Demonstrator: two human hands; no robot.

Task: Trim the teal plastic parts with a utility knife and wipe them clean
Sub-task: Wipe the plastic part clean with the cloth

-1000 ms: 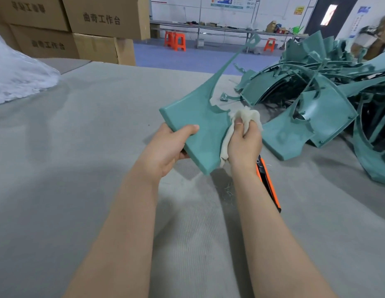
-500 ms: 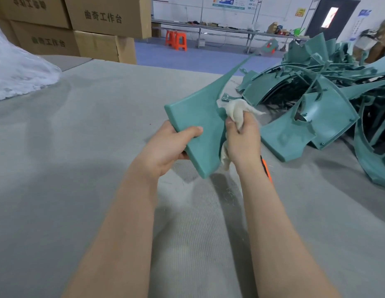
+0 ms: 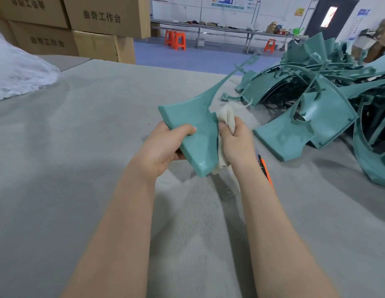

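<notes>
My left hand [image 3: 165, 145] grips the wide lower end of a teal plastic part [image 3: 193, 130], thumb on its upper face. The part is held above the table, and its long thin tip points up and away to the right. My right hand [image 3: 235, 143] holds a bunched off-white cloth [image 3: 227, 117] against the part's right edge. An orange and black utility knife [image 3: 265, 171] lies on the table just right of my right wrist, partly hidden by my forearm.
A big pile of teal plastic parts [image 3: 316, 108] fills the right of the grey felt table [image 3: 80, 168]. A clear plastic bag [image 3: 17, 74] lies at the far left. Cardboard boxes [image 3: 97, 20] are stacked behind the table. Orange stools and benches stand in the background.
My right hand has slid the cloth a little up the part's right edge. The part has tilted slightly, and both hands stayed nearly in place.
</notes>
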